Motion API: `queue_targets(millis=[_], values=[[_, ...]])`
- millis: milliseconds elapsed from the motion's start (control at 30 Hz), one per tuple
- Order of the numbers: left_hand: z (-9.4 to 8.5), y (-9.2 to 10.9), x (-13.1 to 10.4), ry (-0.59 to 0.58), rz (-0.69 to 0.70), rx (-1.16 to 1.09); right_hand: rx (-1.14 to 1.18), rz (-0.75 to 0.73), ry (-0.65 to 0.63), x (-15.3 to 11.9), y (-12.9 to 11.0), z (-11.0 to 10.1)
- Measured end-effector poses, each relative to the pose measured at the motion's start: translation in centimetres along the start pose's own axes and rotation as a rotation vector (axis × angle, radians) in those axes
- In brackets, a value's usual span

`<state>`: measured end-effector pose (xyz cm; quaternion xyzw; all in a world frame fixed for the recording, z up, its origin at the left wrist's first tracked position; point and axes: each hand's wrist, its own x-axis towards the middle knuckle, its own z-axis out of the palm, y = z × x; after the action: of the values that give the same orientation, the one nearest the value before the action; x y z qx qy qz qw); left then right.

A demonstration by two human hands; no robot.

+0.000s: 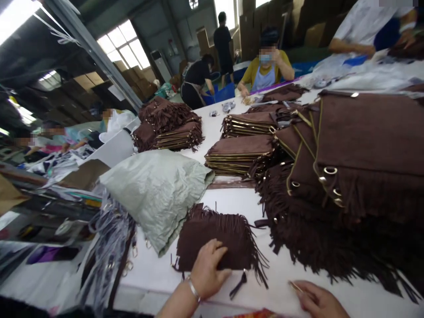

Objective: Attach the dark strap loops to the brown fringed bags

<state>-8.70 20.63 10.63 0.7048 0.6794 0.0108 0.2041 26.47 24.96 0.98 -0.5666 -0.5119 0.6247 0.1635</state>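
Observation:
A dark brown fringed pouch [215, 240] lies flat on the white table in front of me, its fringe spread along the far and right edges. My left hand [207, 271], with a metal bracelet at the wrist, rests on its near edge, thumb and fingers apart. A zipper pull with a dark tassel [239, 285] hangs from the pouch's near right corner. Low at the right, my right hand [319, 300] pinches a thin gold-coloured piece [296, 286], apart from the pouch; its exact kind is too small to make out.
Brown fringed bags [367, 132] are heaped at the right. Stacks of pouches [240, 152] stand farther back. A pale green sack [155, 190] lies left of my pouch, beside plastic-wrapped straps [111, 247]. Co-workers [268, 70] are around the far side of the table.

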Motion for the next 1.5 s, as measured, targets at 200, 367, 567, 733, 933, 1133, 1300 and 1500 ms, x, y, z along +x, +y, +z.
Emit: queue_targets(millis=[200,367,567,733,933,1133,1300,1500], values=[[4.3,2.9,1.6,-0.011,0.025,-0.032,0.068,-0.075,0.135,-0.8,-0.5,0.9],[6.0,4.9,4.2,0.041,0.005,0.047,-0.022,-0.171,0.216,-1.0,-1.1,1.6],[7.4,5.2,3.9,0.018,0.064,0.111,0.0,-0.285,0.388,-1.5,1.9,1.7],[8.8,3.3,2.2,0.259,0.345,0.201,-0.016,-0.309,0.647,-3.1,3.5,2.6],[7.3,1.9,-1.9,0.43,0.377,0.126,-0.089,-0.433,0.679,-7.2,2.8,6.2],[5.6,4.0,-9.7,0.529,0.502,-0.129,-0.26,-0.749,0.537,-12.8,-1.7,11.4],[5.6,5.9,-13.5,0.513,0.477,-0.266,-0.42,-0.908,0.553,-15.2,-4.2,13.6],[5.6,7.4,-14.3,0.486,0.475,-0.366,-0.482,-0.866,0.536,-16.4,-3.3,14.0]])
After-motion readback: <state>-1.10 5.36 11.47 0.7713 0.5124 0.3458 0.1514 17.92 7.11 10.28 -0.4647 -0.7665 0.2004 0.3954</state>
